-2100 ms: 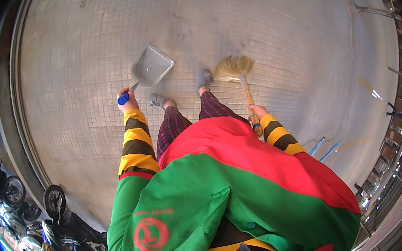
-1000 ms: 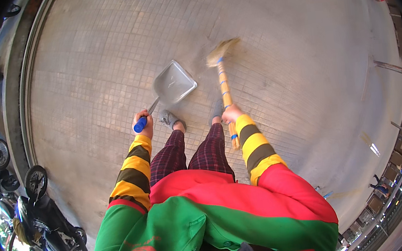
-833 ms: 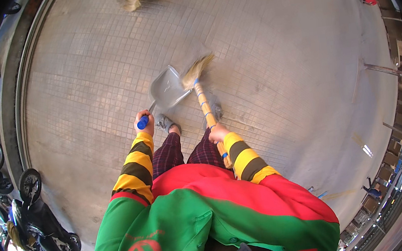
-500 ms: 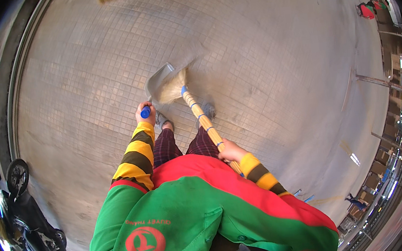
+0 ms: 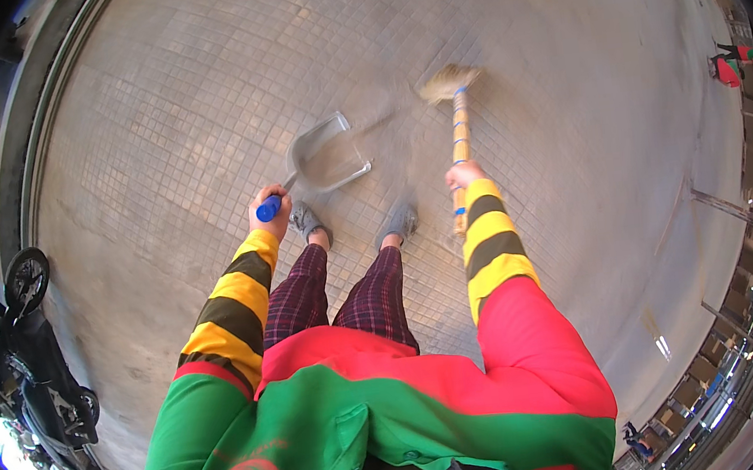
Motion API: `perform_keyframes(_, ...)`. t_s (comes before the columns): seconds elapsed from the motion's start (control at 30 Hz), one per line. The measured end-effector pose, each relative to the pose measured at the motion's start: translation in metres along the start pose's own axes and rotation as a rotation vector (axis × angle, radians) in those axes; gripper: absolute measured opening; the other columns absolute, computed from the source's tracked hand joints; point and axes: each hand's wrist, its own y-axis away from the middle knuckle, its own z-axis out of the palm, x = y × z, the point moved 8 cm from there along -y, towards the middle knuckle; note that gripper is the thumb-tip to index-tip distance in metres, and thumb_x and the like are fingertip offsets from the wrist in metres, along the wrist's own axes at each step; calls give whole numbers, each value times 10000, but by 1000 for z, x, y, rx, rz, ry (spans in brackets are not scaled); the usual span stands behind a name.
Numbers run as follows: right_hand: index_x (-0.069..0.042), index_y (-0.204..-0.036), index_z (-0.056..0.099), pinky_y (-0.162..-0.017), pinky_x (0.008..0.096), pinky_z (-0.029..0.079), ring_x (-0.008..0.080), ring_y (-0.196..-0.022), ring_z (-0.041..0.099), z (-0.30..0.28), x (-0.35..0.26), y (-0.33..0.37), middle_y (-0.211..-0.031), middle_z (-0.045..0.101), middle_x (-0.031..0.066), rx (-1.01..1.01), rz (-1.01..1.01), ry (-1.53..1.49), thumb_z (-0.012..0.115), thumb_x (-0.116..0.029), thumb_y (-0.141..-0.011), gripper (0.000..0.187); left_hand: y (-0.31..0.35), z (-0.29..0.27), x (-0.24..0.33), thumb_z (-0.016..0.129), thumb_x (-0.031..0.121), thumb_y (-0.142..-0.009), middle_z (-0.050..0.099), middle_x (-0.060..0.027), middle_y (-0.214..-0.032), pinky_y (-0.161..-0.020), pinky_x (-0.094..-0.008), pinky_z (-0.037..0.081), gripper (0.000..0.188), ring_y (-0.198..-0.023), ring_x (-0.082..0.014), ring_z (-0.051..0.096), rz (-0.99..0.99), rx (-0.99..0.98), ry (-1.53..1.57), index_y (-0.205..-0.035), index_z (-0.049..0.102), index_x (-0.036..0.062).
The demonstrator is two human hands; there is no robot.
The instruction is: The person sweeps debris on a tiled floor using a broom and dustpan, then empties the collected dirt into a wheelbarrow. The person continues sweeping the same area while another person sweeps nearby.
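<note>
Presently, broom (image 5: 461, 132) ahead on the person's right, its head blurred, apart from the dustpan (image 5: 321, 135). Judged risk: an over-hard flick could scatter any loose dust past the pan's mouth; a tipped pan could spill. Broom's long axis runs away from the body, bristles foremost, leaning slightly right; pan's handle-to-mouth axis runs forward-right, mouth on the broom's side. Right hand (image 5: 465, 175) wrapped round the broom handle; left hand (image 5: 276, 225) clenched on the pan's blue grip (image 5: 269, 208). Nearby: grey shoes (image 5: 396, 222), tiled floor (image 5: 186, 150).
</note>
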Motion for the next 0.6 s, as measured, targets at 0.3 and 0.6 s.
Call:
perform_keyframes(0.3,40,-821,546,-519,323,494,219,-580,624,124,36,127,-659,611,144,-161,-90,318,638,-34,-577,271,-4,-4,5,611,118,-661,621,-107,-776,-706,-314,467,136,-759,-246,609,-43,-55,-11,-790,595,77)
perform_keyframes(0.6,26,-1203,357,-469,309,462,200,-546,593,96,85,257,-719,594,148,-381,-57,217,632,-30,-561,701,-1,-2,2,601,123,-670,622,-118,-778,-702,-316,473,145,-762,-236,611,-117,-60,11,-809,603,82)
